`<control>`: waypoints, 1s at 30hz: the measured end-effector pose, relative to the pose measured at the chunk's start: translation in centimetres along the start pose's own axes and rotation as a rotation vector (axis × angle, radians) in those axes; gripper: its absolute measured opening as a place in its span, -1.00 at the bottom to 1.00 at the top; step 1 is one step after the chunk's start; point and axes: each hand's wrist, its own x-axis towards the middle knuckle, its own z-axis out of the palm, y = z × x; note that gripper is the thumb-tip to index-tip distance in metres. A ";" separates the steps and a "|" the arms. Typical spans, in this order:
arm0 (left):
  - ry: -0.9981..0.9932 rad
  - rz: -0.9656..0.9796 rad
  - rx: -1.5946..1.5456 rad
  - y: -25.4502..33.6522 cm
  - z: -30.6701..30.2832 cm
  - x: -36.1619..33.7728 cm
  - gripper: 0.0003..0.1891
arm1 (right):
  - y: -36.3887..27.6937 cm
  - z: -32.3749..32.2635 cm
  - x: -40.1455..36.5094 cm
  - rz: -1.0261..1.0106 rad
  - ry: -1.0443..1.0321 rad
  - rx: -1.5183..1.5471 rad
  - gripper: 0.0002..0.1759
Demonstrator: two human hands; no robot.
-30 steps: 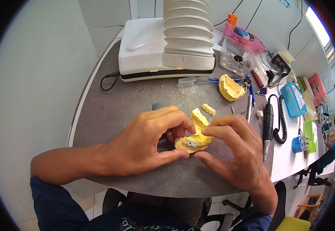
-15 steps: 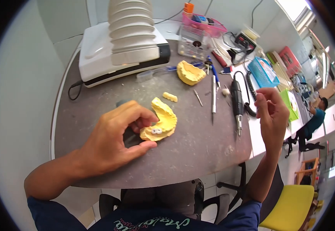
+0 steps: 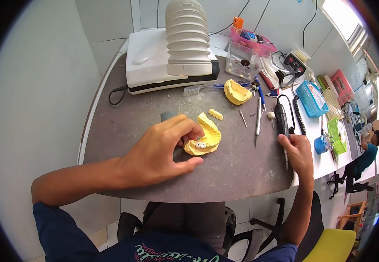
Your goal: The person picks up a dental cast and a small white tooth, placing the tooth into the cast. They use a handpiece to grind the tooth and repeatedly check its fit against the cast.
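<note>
A yellow plaster dental cast (image 3: 213,135) lies on the bench, with two white tooth crowns (image 3: 201,145) on its near left side. Around the cast's left end curves my left hand (image 3: 161,142), thumb and fingers apart; whether a fingertip touches it is hard to see. My right hand (image 3: 299,153) has its thumb and fingers closed on the lower part of a black rotary handpiece (image 3: 281,115), whose metal tip points toward the bench's front edge. Just behind the cast is a small yellow tooth-row piece (image 3: 215,114). A second yellow dental cast (image 3: 237,92) sits farther back.
A white machine (image 3: 148,56) with a ribbed hose (image 3: 187,35) stands at the back. A knife-like tool (image 3: 258,118) and a small bur (image 3: 243,118) lie between the casts and handpiece. Blue basket (image 3: 311,100) and green basket (image 3: 338,139) stand right. A co-worker (image 3: 366,157) sits beyond.
My right hand has come down from the air onto the handpiece and closed on it. My left hand stays around the cast. The whole view has shifted.
</note>
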 end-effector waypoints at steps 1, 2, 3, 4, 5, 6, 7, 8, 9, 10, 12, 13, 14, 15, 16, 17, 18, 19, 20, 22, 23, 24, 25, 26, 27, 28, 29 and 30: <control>-0.004 0.003 0.000 0.0 0.0 0.1 -0.60 | 0.4 -0.1 -0.1 -0.006 -0.001 0.001 -0.41; 0.002 -0.003 0.001 0.0 -0.1 0.3 -0.60 | 0.8 -0.1 -0.3 0.011 0.025 0.275 -0.44; -0.009 -0.001 0.012 0.1 -0.1 0.4 -0.60 | 0.9 -0.1 -0.5 0.032 0.045 0.548 -0.46; -0.022 -0.001 0.023 0.1 -0.1 0.5 -0.61 | -0.2 -0.5 -1.0 0.120 0.019 0.851 -0.53; -0.020 -0.016 0.021 0.1 -0.1 0.8 -0.61 | -1.6 -0.1 -1.2 0.156 0.063 1.248 -0.58; -0.044 -0.005 0.037 0.2 -0.2 1.1 -0.61 | -2.1 0.4 -0.7 -0.002 -0.084 1.512 -0.61; -0.070 0.007 0.057 0.2 -0.2 1.4 -0.61 | -2.7 0.9 0.2 -0.172 -0.236 1.771 -0.64; -0.075 -0.004 0.059 0.2 -0.1 1.7 -0.61 | -4.2 1.0 1.0 -0.216 -0.290 1.790 -0.68; -0.098 -0.026 0.054 0.2 0.0 1.9 -0.61 | -6.0 0.9 1.5 -0.261 -0.342 1.809 -0.72; -0.118 -0.046 0.049 0.1 0.2 2.1 -0.61 | -7.7 0.8 2.0 -0.166 -0.305 1.816 -0.75; -0.073 0.006 0.035 -0.7 0.7 2.2 -0.61 | -10.2 1.2 2.9 -0.260 -0.302 1.553 -0.74; -0.027 0.063 0.016 -1.1 1.0 2.2 -0.61 | -11.3 1.5 3.1 -0.270 -0.273 1.431 -0.69; -0.020 0.065 0.031 -1.0 0.9 2.1 -0.59 | -12.3 1.8 3.0 -0.283 -0.319 1.332 -0.70; -0.024 0.049 0.027 -1.1 0.9 2.2 -0.59 | -12.6 2.2 2.8 -0.294 -0.365 1.234 -0.70; -0.026 0.046 0.020 -1.0 0.8 2.1 -0.57 | -12.1 3.3 3.1 -0.418 -0.377 1.131 -0.61; -0.028 0.048 0.017 -1.1 0.8 2.1 -0.55 | -12.0 3.8 2.7 -0.388 -0.392 1.079 -0.54; -0.035 0.039 0.015 -1.2 0.7 2.1 -0.55 | -11.9 4.4 2.1 -0.439 -0.360 1.013 -0.52; -0.019 0.042 0.019 -1.3 0.7 2.1 -0.54 | -11.8 5.2 1.8 -0.490 -0.327 0.944 -0.50; 0.000 0.046 0.023 -1.4 0.7 2.0 -0.53 | -10.2 5.6 3.0 -0.798 -0.407 0.775 -0.40; 0.008 0.026 -0.002 -1.4 0.8 1.8 -0.54 | -10.4 6.2 2.3 -0.774 -0.416 0.795 -0.36; 0.018 0.014 -0.021 -1.3 0.8 1.7 -0.54 | -10.6 6.4 1.8 -0.756 -0.416 0.813 -0.31; 0.022 0.020 -0.023 -1.3 0.7 1.6 -0.54 | -10.7 6.9 1.6 -0.766 -0.321 0.831 -0.32; 0.021 0.030 -0.018 -1.3 0.6 1.6 -0.56 | -10.7 6.9 1.4 -0.771 -0.317 0.825 -0.32; 0.020 0.042 -0.011 -1.3 0.5 1.6 -0.58 | -10.7 6.9 1.4 -0.743 -0.370 0.767 -0.32; 0.025 0.052 -0.008 -1.3 0.4 1.6 -0.58 | -10.7 6.8 1.3 -0.716 -0.422 0.710 -0.31; 0.015 0.043 -0.011 -1.3 0.4 1.5 -0.60 | -10.9 7.1 1.5 -0.773 -0.395 0.710 -0.35; 0.003 0.031 -0.015 -1.3 0.3 1.5 -0.61 | -11.2 6.9 1.4 -0.775 -0.390 0.706 -0.35; 0.002 0.036 -0.015 -1.3 0.3 1.5 -0.61 | -11.4 6.7 1.4 -0.785 -0.389 0.669 -0.36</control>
